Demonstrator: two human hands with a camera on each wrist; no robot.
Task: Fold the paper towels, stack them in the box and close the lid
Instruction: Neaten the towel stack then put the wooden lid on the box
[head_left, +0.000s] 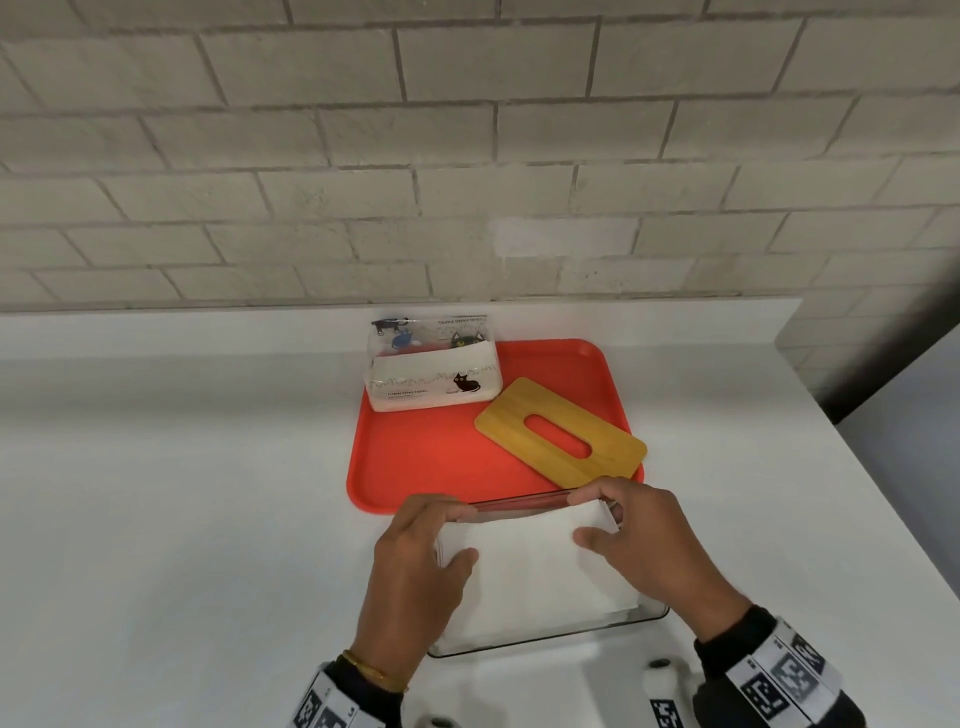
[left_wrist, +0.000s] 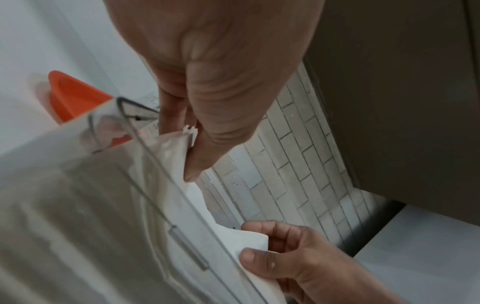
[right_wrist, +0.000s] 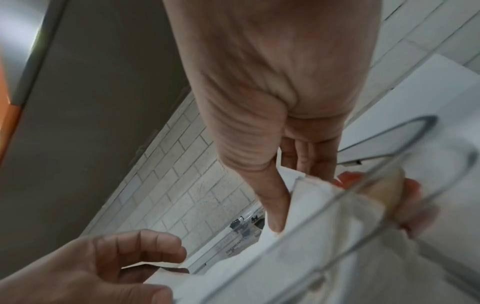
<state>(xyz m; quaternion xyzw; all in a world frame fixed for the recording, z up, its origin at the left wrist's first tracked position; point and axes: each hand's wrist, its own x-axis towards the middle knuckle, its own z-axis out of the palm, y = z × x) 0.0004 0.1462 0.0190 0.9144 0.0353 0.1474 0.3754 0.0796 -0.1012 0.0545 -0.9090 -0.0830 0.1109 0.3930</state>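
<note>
A folded white paper towel (head_left: 530, 566) lies in the top of the clear box (head_left: 652, 613) on the white counter, near me. My left hand (head_left: 457, 535) pinches its left end, thumb on top and fingers curled over the far edge; the left wrist view shows this hand (left_wrist: 182, 148) on the towel (left_wrist: 168, 156). At the far right corner my right hand (head_left: 584, 517) pinches the towel the same way, as the right wrist view shows the hand (right_wrist: 288, 193) on the towel (right_wrist: 314, 207). The bamboo lid (head_left: 561, 434) with its oval slot lies on the red tray (head_left: 415, 467).
An opened pack of paper towels (head_left: 434, 371) with cat prints stands at the tray's back left. The tray sits just behind the box. A brick wall backs the counter, whose right edge (head_left: 883, 467) runs diagonally. Two small white objects (head_left: 660, 675) lie near my wrists.
</note>
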